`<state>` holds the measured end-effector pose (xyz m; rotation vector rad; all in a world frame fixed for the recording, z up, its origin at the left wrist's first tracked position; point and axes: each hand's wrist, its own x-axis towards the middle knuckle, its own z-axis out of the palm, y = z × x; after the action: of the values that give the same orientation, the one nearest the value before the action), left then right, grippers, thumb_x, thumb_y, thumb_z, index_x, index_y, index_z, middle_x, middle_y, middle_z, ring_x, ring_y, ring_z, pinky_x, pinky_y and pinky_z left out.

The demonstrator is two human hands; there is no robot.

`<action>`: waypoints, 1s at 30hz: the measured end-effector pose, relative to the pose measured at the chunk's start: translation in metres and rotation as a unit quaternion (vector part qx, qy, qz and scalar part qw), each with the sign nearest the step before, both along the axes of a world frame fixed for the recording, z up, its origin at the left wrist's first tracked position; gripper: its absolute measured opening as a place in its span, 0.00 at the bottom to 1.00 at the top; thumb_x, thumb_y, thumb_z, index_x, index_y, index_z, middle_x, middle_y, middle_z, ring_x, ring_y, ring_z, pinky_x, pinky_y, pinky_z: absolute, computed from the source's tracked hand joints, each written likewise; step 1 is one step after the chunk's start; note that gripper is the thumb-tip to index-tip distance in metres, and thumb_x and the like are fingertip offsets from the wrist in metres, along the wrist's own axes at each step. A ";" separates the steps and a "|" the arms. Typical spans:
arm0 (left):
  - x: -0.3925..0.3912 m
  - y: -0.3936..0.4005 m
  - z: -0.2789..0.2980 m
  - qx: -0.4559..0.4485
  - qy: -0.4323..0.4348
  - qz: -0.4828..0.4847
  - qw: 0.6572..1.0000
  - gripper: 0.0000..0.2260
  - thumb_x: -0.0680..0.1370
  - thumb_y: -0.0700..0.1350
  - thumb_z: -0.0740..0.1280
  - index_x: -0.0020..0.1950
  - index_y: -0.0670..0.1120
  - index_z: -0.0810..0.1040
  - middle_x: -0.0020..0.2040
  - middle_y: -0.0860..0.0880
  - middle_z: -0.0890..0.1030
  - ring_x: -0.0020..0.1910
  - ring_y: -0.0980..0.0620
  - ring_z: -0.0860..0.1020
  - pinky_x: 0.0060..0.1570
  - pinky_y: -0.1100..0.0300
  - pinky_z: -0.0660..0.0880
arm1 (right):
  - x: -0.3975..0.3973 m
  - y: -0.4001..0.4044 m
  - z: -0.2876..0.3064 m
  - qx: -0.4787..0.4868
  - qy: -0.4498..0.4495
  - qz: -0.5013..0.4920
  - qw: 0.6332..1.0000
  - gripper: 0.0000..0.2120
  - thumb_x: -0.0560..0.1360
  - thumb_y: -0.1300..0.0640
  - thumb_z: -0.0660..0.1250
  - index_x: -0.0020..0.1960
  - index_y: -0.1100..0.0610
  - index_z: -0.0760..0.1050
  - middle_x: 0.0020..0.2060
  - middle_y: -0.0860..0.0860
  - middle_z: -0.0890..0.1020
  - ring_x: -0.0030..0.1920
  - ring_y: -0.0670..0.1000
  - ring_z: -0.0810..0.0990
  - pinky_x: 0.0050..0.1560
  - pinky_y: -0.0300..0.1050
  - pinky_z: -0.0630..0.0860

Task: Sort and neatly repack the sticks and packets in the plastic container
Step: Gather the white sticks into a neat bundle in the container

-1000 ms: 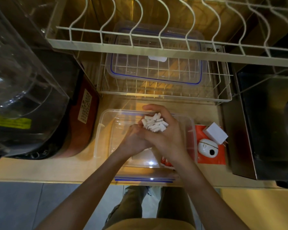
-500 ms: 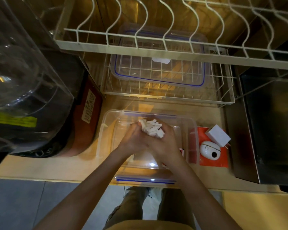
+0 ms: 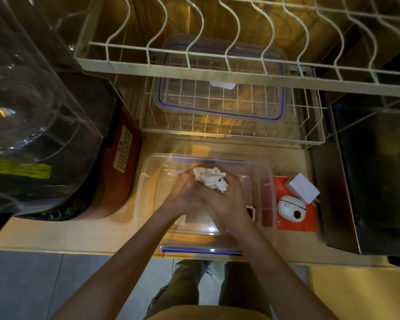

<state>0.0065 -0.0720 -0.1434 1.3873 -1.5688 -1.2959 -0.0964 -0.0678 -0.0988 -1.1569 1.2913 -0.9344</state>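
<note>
A clear plastic container point(image 3: 148, 181) with blue clips sits on the wooden counter in front of me. Both hands are inside it, pressed together around a bundle of white sticks point(image 3: 210, 181) whose ends stick out at the far side. My left hand point(image 3: 186, 192) cups the bundle from the left and my right hand point(image 3: 226, 199) wraps it from the right. A white packet point(image 3: 198, 219) lies on the container floor under my wrists, and a red packet point(image 3: 251, 212) shows by the right wall.
A clear lid with a blue seal point(image 3: 219, 93) rests in the lower wire rack point(image 3: 310, 137) behind the container. An upper wire dish rack point(image 3: 217, 70) overhangs. A large appliance with a clear jug point(image 3: 32, 112) stands left. An orange pad point(image 3: 296, 222) with white gadgets lies right, beside a metal appliance point(image 3: 367, 181).
Both hands have lowered the bundle of sticks from above the container down into it, staying closed around it.
</note>
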 end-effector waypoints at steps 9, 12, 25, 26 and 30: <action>-0.003 -0.007 0.015 0.013 -0.045 -0.043 0.998 0.24 0.67 0.46 0.72 0.61 0.39 0.74 0.52 0.51 0.80 0.51 0.64 0.78 0.52 0.71 0.74 | -0.004 -0.006 0.016 0.066 -0.008 -0.016 0.998 0.12 0.67 0.69 0.73 0.41 0.53 0.78 0.31 0.42 0.82 0.35 0.33 0.80 0.37 0.24 0.73; 0.000 -0.008 0.026 -0.001 -0.168 -0.064 0.984 0.26 0.64 0.55 0.65 0.59 0.45 0.77 0.52 0.44 0.83 0.51 0.47 0.81 0.46 0.55 0.76 | -0.021 -0.007 0.028 0.028 0.013 0.005 0.999 0.25 0.63 0.66 0.75 0.56 0.51 0.73 0.49 0.48 0.81 0.49 0.40 0.80 0.46 0.29 0.76; 0.009 0.020 0.033 0.040 -0.415 -0.197 0.888 0.15 0.70 0.42 0.67 0.56 0.44 0.75 0.51 0.43 0.81 0.48 0.45 0.79 0.39 0.59 0.70 | -0.023 0.014 0.002 -0.177 0.569 0.408 0.692 0.29 0.64 0.54 0.72 0.63 0.58 0.69 0.52 0.55 0.82 0.52 0.56 0.81 0.55 0.48 0.72; 0.009 0.024 0.032 0.045 -0.413 -0.203 0.887 0.16 0.70 0.41 0.67 0.57 0.44 0.75 0.51 0.43 0.81 0.48 0.46 0.79 0.39 0.59 0.70 | -0.020 0.014 -0.001 -0.175 0.591 0.395 0.681 0.25 0.62 0.54 0.74 0.58 0.57 0.74 0.45 0.54 0.84 0.45 0.55 0.83 0.47 0.45 0.75; 0.017 0.037 0.030 0.050 -0.403 -0.189 0.894 0.18 0.70 0.46 0.69 0.59 0.50 0.74 0.54 0.49 0.81 0.49 0.49 0.79 0.40 0.61 0.67 | -0.019 0.017 -0.009 -0.123 0.531 0.417 0.728 0.18 0.72 0.56 0.66 0.61 0.57 0.71 0.53 0.55 0.81 0.51 0.55 0.81 0.50 0.48 0.76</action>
<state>0.0240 -0.0350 -0.1132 1.8949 -2.4486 -1.0571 -0.1150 -0.0513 -0.1078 -2.3861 1.2135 0.3762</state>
